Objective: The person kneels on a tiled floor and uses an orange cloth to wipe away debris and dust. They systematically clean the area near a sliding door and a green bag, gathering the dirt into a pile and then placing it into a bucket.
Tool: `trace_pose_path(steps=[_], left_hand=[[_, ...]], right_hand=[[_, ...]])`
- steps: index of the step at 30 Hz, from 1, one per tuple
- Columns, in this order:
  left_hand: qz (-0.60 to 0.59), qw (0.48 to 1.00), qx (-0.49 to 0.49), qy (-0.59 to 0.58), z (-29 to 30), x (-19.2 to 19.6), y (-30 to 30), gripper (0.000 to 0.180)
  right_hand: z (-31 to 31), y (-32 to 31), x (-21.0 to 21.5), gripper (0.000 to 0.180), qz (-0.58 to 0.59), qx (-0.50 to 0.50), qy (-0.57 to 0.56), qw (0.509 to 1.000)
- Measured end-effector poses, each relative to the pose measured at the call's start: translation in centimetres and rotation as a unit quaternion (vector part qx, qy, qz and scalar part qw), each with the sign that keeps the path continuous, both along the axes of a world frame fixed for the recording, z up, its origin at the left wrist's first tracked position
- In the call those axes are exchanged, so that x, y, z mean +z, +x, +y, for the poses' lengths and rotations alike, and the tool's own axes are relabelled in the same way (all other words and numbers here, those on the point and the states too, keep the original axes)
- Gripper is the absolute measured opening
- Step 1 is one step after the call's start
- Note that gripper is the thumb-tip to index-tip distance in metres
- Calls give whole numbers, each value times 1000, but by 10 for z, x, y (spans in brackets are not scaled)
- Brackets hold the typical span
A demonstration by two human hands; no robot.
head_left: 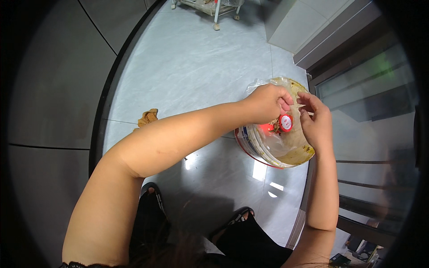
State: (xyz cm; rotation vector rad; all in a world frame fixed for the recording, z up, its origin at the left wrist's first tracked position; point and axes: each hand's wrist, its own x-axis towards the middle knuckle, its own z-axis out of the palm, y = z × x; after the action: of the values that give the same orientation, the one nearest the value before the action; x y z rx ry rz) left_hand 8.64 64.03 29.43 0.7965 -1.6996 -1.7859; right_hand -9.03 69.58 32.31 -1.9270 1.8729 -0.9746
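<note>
A round, pale bucket [313,154] with yellowish stains stands on the floor at the right, lined with a clear plastic bag [255,85]. My left hand [268,103] is over its left side, fingers closed in a pinch on the bag's thin film. Across from it, my right hand [318,119] is at the right rim, thumb and fingers curled toward an edge of the same film. What lies between the fingertips is hard to make out. Inside the bucket, a red round cap-like piece with a white label [286,123] rests among brown scraps.
A brown crumpled cloth-like thing [148,117] lies on the floor behind my left forearm. A white wheeled rack [217,13] stands at the far end. Dark-framed glass doors [371,107] rise close by on the right; a dark raised edge [107,89] borders the pale floor on the left.
</note>
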Motion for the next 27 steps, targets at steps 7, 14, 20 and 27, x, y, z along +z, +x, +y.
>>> trace_pose_path(steps=[7, 14, 20, 27], left_hand=[[70, 994, -32, 73, 5, 4, 4, 39], [50, 998, -20, 25, 0, -9, 21, 39], [52, 996, -75, 9, 0, -2, 33, 38], [63, 996, -59, 21, -11, -6, 59, 36]], right_hand=[[1, -1, 0, 15, -217, -1, 194, 957], [0, -14, -17, 12, 145, 42, 1, 989], [-7, 13, -15, 14, -136, 17, 84, 987], [-2, 9, -7, 13, 5, -3, 92, 996]])
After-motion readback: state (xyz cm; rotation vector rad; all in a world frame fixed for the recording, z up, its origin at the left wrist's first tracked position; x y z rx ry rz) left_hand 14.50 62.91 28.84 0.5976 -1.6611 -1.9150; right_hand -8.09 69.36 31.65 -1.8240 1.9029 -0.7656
